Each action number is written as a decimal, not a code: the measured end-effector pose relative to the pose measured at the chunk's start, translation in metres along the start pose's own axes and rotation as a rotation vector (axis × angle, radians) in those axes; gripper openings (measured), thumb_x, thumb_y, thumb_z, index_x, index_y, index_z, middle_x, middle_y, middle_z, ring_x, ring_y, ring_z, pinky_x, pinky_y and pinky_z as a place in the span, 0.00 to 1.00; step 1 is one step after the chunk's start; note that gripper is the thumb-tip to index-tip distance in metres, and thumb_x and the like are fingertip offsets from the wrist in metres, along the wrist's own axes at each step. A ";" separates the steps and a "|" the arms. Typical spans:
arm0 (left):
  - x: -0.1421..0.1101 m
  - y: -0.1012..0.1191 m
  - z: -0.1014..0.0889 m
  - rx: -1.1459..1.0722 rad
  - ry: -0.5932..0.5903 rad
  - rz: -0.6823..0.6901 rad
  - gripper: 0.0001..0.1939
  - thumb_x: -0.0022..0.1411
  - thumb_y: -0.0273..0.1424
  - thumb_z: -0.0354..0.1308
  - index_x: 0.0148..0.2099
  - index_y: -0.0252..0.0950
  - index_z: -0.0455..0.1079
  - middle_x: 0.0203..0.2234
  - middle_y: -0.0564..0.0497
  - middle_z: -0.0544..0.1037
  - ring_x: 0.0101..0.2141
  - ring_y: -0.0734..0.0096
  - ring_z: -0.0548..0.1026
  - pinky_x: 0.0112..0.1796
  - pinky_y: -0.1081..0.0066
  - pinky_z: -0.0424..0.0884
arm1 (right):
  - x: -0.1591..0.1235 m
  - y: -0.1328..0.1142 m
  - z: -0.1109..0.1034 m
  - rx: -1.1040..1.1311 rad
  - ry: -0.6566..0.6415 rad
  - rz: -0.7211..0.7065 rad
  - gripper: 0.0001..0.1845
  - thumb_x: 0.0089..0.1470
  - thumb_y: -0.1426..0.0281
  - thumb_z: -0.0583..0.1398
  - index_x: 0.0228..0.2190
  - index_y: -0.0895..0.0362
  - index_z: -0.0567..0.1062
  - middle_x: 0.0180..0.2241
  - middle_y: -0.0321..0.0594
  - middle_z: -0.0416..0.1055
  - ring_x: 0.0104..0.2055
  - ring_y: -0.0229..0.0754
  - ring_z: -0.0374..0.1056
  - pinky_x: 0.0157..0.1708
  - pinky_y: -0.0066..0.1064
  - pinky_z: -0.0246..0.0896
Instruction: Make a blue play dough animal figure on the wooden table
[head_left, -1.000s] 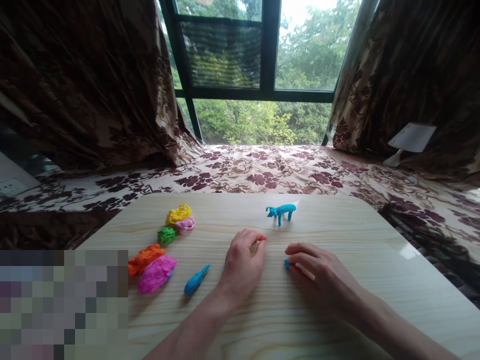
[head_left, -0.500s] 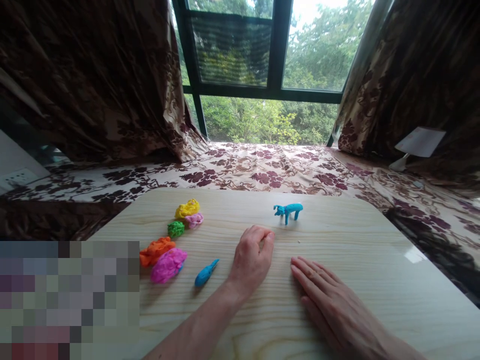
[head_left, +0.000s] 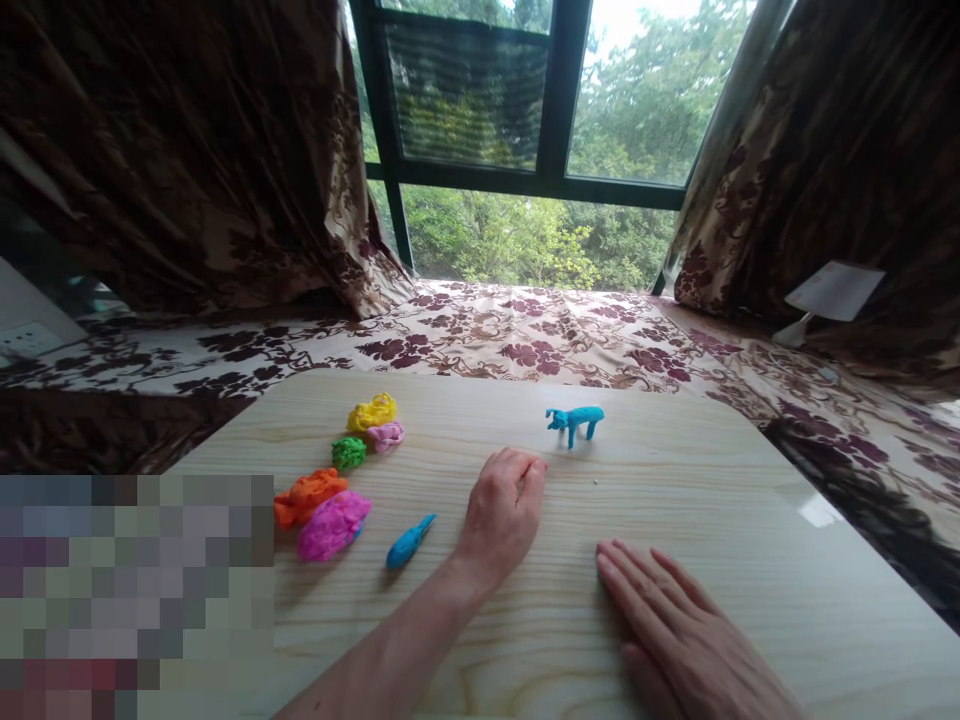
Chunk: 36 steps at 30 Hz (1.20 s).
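Note:
My left hand point(head_left: 504, 510) rests on the wooden table in a loose fist, fingers curled under; whatever is inside is hidden. To its right, my right hand point(head_left: 675, 610) lies palm down with the fingers stretched out, and the surface under the palm is out of sight. Beyond my left hand stands a small blue clay animal point(head_left: 582, 420) with legs and a horned-looking head. A blue teardrop-shaped piece point(head_left: 407, 545) with a dark pointed tip lies left of my left wrist, apart from it.
At the left lie lumps of clay: yellow point(head_left: 373, 411), pale pink point(head_left: 386, 436), green point(head_left: 349, 453), orange point(head_left: 310, 497) and bright pink point(head_left: 334, 525). A tiny pale crumb point(head_left: 595, 482) sits between the hands and the animal. A white lamp point(head_left: 834, 292) stands at the far right.
My right hand has slid back toward me and slightly right, with its fingers a little more spread. My left hand stays closed in about the same place.

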<state>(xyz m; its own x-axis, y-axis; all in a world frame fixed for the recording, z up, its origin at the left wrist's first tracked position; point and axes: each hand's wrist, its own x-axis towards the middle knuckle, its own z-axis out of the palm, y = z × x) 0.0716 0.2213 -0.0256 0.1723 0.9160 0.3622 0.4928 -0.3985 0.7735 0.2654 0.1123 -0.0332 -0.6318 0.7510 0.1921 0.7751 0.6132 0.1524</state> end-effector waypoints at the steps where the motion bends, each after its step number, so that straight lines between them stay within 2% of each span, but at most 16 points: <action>1: 0.000 0.000 0.000 -0.002 -0.002 0.000 0.13 0.63 0.32 0.43 0.33 0.37 0.68 0.31 0.51 0.72 0.37 0.69 0.69 0.42 0.69 0.63 | 0.002 -0.005 0.000 0.014 0.008 -0.056 0.29 0.57 0.68 0.50 0.59 0.62 0.52 0.60 0.46 0.48 0.61 0.45 0.47 0.54 0.39 0.55; 3: 0.000 -0.001 0.001 -0.016 -0.005 -0.006 0.14 0.63 0.32 0.43 0.34 0.37 0.69 0.32 0.51 0.73 0.38 0.69 0.69 0.43 0.69 0.63 | 0.016 -0.013 -0.002 0.061 -0.033 -0.074 0.29 0.58 0.66 0.49 0.59 0.61 0.52 0.61 0.44 0.45 0.62 0.45 0.46 0.55 0.39 0.53; 7: 0.000 -0.002 0.001 -0.038 -0.006 -0.022 0.14 0.64 0.32 0.42 0.36 0.38 0.69 0.33 0.51 0.73 0.40 0.69 0.69 0.44 0.69 0.63 | 0.041 -0.006 -0.007 0.133 -0.117 0.131 0.26 0.61 0.66 0.44 0.59 0.58 0.53 0.61 0.41 0.46 0.62 0.43 0.44 0.58 0.43 0.48; 10: 0.000 -0.002 0.001 -0.036 -0.003 -0.017 0.14 0.63 0.32 0.42 0.35 0.38 0.69 0.33 0.51 0.73 0.39 0.69 0.69 0.44 0.69 0.63 | 0.028 0.001 -0.006 0.115 -0.110 0.192 0.26 0.61 0.67 0.44 0.59 0.60 0.53 0.61 0.42 0.46 0.62 0.43 0.44 0.58 0.42 0.49; 14: 0.001 -0.001 0.001 -0.030 0.005 -0.013 0.14 0.63 0.32 0.43 0.34 0.38 0.69 0.32 0.51 0.73 0.38 0.69 0.69 0.43 0.69 0.63 | 0.007 -0.012 -0.004 0.100 -0.071 0.051 0.29 0.59 0.69 0.47 0.60 0.62 0.48 0.62 0.44 0.43 0.63 0.44 0.42 0.56 0.41 0.52; 16: 0.000 0.000 0.001 -0.031 0.005 -0.015 0.14 0.63 0.32 0.43 0.34 0.38 0.69 0.32 0.51 0.73 0.39 0.69 0.69 0.43 0.69 0.63 | 0.014 -0.017 -0.005 0.125 -0.100 0.032 0.29 0.59 0.68 0.47 0.60 0.60 0.48 0.62 0.43 0.42 0.63 0.45 0.41 0.57 0.42 0.50; 19: 0.000 -0.001 0.001 -0.043 0.003 -0.015 0.14 0.63 0.32 0.42 0.35 0.38 0.70 0.33 0.51 0.74 0.40 0.69 0.69 0.44 0.69 0.63 | 0.034 -0.013 -0.008 0.175 -0.140 0.124 0.27 0.60 0.66 0.45 0.60 0.58 0.50 0.62 0.41 0.43 0.63 0.44 0.41 0.59 0.44 0.46; 22: 0.000 -0.001 0.001 -0.046 0.000 -0.012 0.14 0.63 0.32 0.42 0.36 0.39 0.70 0.33 0.51 0.74 0.40 0.69 0.70 0.44 0.69 0.63 | 0.032 -0.004 -0.009 0.191 -0.139 0.191 0.26 0.61 0.68 0.44 0.60 0.58 0.50 0.62 0.41 0.44 0.63 0.43 0.41 0.59 0.44 0.45; 26: 0.000 -0.002 0.001 -0.035 0.002 -0.011 0.14 0.63 0.32 0.43 0.34 0.38 0.70 0.32 0.51 0.74 0.39 0.69 0.70 0.44 0.69 0.63 | 0.007 -0.013 -0.008 0.181 -0.135 0.069 0.29 0.60 0.69 0.46 0.60 0.60 0.46 0.62 0.42 0.41 0.63 0.43 0.40 0.59 0.43 0.45; 29: 0.000 -0.002 0.001 -0.037 0.000 -0.016 0.14 0.63 0.32 0.42 0.35 0.38 0.70 0.33 0.50 0.74 0.39 0.68 0.70 0.44 0.69 0.63 | 0.012 -0.023 -0.008 0.222 -0.133 0.000 0.28 0.60 0.67 0.47 0.60 0.58 0.48 0.62 0.41 0.40 0.63 0.44 0.39 0.59 0.43 0.43; 33: 0.000 -0.001 0.000 -0.047 -0.005 -0.015 0.15 0.63 0.32 0.42 0.36 0.37 0.70 0.34 0.49 0.74 0.40 0.67 0.70 0.44 0.68 0.64 | 0.030 -0.015 -0.010 0.255 -0.099 0.163 0.26 0.60 0.67 0.46 0.59 0.57 0.51 0.61 0.41 0.46 0.63 0.43 0.42 0.59 0.44 0.43; 36: 0.000 -0.001 0.000 -0.046 -0.007 -0.016 0.15 0.62 0.33 0.42 0.36 0.38 0.71 0.34 0.50 0.75 0.40 0.67 0.70 0.44 0.68 0.64 | 0.021 -0.009 -0.011 0.221 -0.073 0.236 0.27 0.59 0.70 0.46 0.59 0.59 0.52 0.61 0.44 0.48 0.62 0.44 0.44 0.58 0.44 0.45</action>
<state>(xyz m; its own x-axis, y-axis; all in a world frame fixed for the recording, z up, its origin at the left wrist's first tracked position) 0.0712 0.2218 -0.0261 0.1709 0.9224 0.3463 0.4561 -0.3856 0.8020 0.2452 0.1203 -0.0201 -0.4396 0.8894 0.1254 0.8858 0.4524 -0.1036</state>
